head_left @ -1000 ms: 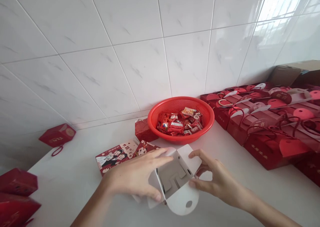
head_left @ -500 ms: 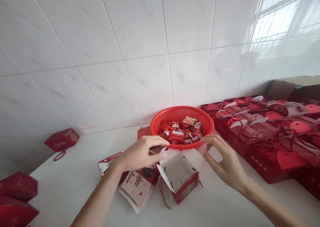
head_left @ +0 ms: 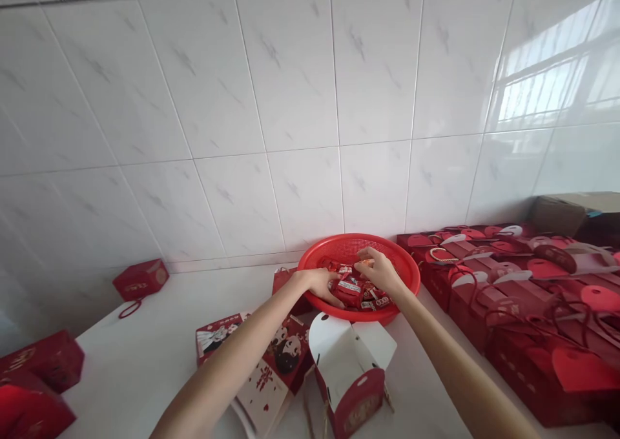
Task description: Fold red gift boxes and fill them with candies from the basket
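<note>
Both my hands are inside a red plastic basket (head_left: 310,256) holding small wrapped sweets (head_left: 347,290). At the basket's left side, my left hand (head_left: 320,285) rests on red packets, thumb and fingers apart. On the right, my right hand (head_left: 380,272) has its thumb and fingers closed around an orange-and-white packet (head_left: 367,262), mostly covered by the hand. In front of the basket stands an open gift box (head_left: 343,361), white inside and red outside, its flaps up and rope handles hanging. What lies in its bottom cannot be made out.
Folded red and pale printed boxes (head_left: 264,381) lie under my left forearm. Many closed red gift boxes (head_left: 513,310) with cord handles fill the right side, a cardboard box (head_left: 562,216) behind them. More red boxes (head_left: 43,361) are at left. A tiled wall (head_left: 300,103) stands behind.
Both hands have moved forward from above the open box into the basket, down onto the sweets. The view has tilted up, showing more wall.
</note>
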Demonstrator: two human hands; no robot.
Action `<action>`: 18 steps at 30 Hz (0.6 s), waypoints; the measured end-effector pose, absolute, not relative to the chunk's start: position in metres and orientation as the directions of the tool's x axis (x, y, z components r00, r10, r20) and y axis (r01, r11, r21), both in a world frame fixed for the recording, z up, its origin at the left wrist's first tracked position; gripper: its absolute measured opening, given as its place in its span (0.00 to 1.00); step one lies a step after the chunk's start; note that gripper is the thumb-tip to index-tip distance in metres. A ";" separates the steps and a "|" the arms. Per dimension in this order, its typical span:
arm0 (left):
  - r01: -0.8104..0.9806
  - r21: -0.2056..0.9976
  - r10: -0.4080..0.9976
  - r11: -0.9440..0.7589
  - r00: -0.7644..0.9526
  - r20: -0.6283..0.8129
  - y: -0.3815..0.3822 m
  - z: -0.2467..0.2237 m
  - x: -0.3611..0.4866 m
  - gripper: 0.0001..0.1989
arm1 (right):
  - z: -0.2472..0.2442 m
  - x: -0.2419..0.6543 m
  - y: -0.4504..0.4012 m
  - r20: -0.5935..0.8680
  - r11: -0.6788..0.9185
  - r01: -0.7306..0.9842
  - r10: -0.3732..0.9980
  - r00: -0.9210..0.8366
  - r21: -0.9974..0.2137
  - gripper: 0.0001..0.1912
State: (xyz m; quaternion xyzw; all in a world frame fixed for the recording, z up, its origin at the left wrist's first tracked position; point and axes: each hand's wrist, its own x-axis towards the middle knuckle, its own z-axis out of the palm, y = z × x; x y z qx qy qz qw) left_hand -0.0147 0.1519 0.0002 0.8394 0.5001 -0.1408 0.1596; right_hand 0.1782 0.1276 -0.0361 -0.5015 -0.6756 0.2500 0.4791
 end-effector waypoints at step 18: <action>0.514 0.729 0.860 -0.452 0.467 0.205 0.207 -0.048 -0.022 0.39 | -0.053 0.182 0.129 0.325 0.279 0.469 0.946 0.017 -0.838 0.17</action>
